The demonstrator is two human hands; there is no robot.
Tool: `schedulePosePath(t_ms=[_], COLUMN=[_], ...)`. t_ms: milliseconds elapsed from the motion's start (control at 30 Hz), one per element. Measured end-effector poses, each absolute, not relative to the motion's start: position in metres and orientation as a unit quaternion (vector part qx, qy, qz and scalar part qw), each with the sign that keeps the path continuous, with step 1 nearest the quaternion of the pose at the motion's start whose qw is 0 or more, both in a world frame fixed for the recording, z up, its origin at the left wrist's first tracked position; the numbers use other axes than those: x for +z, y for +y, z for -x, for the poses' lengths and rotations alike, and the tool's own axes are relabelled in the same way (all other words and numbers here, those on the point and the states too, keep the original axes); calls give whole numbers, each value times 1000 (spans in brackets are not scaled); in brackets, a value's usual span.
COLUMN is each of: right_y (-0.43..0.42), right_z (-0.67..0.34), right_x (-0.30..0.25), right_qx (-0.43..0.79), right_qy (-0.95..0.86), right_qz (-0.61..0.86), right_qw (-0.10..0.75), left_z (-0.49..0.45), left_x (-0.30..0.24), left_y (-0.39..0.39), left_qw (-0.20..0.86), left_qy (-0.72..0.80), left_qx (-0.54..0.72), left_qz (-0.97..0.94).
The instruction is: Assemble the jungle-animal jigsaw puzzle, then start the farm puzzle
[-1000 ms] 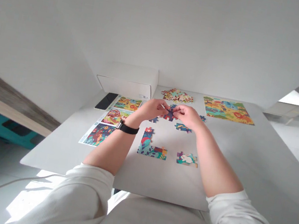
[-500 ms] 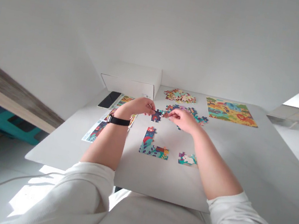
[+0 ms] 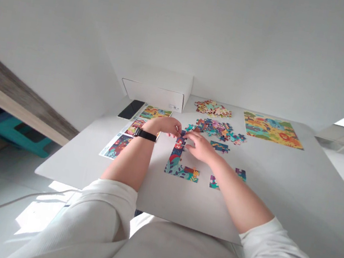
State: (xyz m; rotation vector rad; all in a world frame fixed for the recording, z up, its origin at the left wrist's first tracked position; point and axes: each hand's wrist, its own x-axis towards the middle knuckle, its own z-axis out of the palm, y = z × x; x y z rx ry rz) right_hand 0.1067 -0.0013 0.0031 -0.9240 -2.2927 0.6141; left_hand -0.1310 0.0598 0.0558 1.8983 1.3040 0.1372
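My left hand (image 3: pixel 169 126), with a black band on its wrist, has its fingertips closed at the upper left of a dark purple puzzle piece (image 3: pixel 183 134). From the other side my right hand (image 3: pixel 201 147) bends its fingers onto the same piece. The piece lies at the top end of an L-shaped joined puzzle section (image 3: pixel 174 158) showing a red animal and teal leaves. Just beyond the hands spreads a pile of loose purple and teal pieces (image 3: pixel 220 129). Partly under my right forearm is a small joined section (image 3: pixel 214 182); its right part is hidden.
A puzzle of yellow animals (image 3: pixel 274 130) lies at the back right, near a second heap of pieces (image 3: pixel 213 108). At left are a picture sheet (image 3: pixel 119 145), a phone (image 3: pixel 131 109) and a white box (image 3: pixel 154 94). Single pieces (image 3: pixel 219 147) lie right of my hand.
Both hands have come nearer, bringing the dark piece from above the table's middle down to the top of the L-shaped section. The view has shifted slightly.
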Motion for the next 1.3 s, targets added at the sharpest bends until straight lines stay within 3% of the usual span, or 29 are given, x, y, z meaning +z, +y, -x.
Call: schedulePosePath(t_ms=[300,1300], right_y=[-5,-4], right_z=[-104,-103], right_x=[-11,-17], right_qx=[184,119], right_qy=[-872,-883], right_qz=[367,403], right_qw=[267,209], left_z=[128,122], left_x=[33,34], left_y=[70,71], left_qw=[398,322], left_qy=[536,560], left_qx=[50,-32], left_qz=[-743,-763])
